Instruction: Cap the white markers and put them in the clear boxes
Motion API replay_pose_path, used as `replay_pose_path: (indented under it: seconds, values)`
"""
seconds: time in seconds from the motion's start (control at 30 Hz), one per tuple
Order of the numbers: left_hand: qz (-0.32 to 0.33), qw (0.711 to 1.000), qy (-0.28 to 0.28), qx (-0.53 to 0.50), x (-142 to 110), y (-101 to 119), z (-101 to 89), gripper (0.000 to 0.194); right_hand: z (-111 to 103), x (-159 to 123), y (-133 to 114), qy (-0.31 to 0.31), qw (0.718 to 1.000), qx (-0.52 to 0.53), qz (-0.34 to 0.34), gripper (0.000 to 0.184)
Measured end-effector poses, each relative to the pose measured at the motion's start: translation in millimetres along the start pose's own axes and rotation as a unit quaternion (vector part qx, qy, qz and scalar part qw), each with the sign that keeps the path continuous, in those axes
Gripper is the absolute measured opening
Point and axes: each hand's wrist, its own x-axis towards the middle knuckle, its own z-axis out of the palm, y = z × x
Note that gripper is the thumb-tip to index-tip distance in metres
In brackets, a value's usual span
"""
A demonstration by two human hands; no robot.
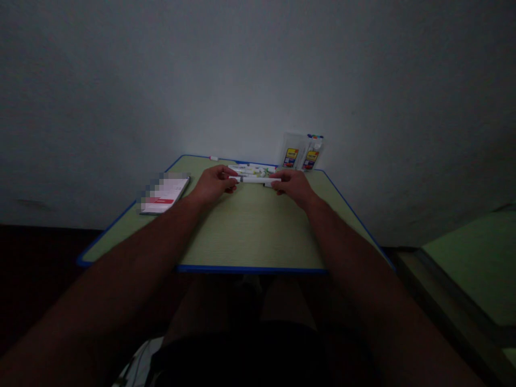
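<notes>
Between my two hands a white marker (258, 180) lies level, just above the far half of the table. My left hand (215, 184) pinches its left end, where a bit of red shows at the fingertips. The right end is gripped by the fingers of my right hand (294, 185). Behind it several more white markers (262, 167) lie in a loose group, partly hidden by the held marker and my hands. Below my right fingertips a small dark-tipped piece shows, too small to make out.
The light wood table (253, 231) has a blue edge and meets a grey wall. Two clear plastic marker cases (292, 153) stand at the back right, the right one with coloured tops inside. A phone (167, 196) rests at the left. A small white-and-red piece (214, 158) lies at the back edge.
</notes>
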Motion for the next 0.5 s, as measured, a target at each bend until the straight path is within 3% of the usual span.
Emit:
replay_pose_path:
  seconds: [0.5]
  values:
    - [0.013,1.0,-0.003,0.012,1.8,-2.6,-1.3,0.016,1.1,-3.8,-6.4,-0.021,1.0,0.015,0.005,0.022]
